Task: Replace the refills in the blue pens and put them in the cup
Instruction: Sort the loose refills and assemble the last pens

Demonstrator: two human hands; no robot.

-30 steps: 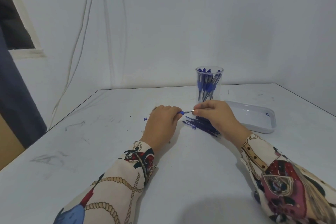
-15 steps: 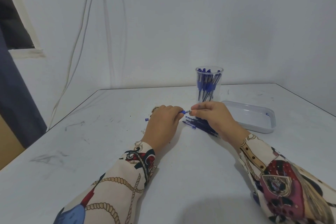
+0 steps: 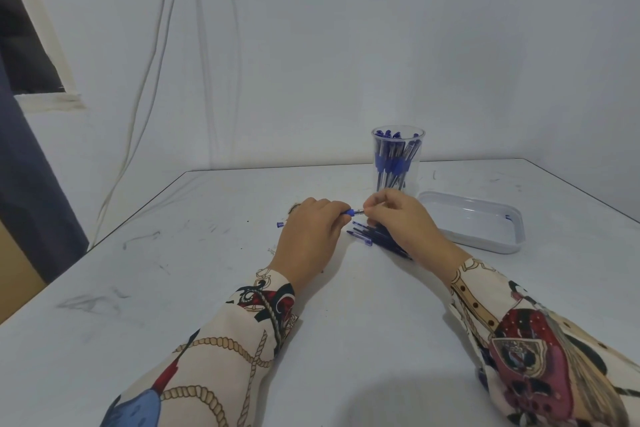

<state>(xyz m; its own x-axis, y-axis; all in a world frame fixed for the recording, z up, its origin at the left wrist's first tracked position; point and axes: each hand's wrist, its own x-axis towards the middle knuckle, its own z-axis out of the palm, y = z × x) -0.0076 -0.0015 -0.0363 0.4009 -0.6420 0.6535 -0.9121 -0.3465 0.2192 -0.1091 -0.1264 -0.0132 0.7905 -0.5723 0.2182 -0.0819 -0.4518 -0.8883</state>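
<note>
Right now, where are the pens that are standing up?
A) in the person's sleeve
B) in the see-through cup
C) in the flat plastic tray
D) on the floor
B: the upright blue pens stand inside the clear cup at the back of the table, behind the two hands.

Both hands are meeting over the middle of the counter (image 3: pixel 173 288), so the gap between them is closing off. Just behind the right hand (image 3: pixel 401 222), the cup (image 3: pixel 398 156) is standing upright and blocking the way back. The loose pens (image 3: pixel 374 236) are lying under that hand, and the tray (image 3: pixel 485 222) is occupying the counter to its right. Bare counter is lying open to the left and in front of the sleeves.
</note>
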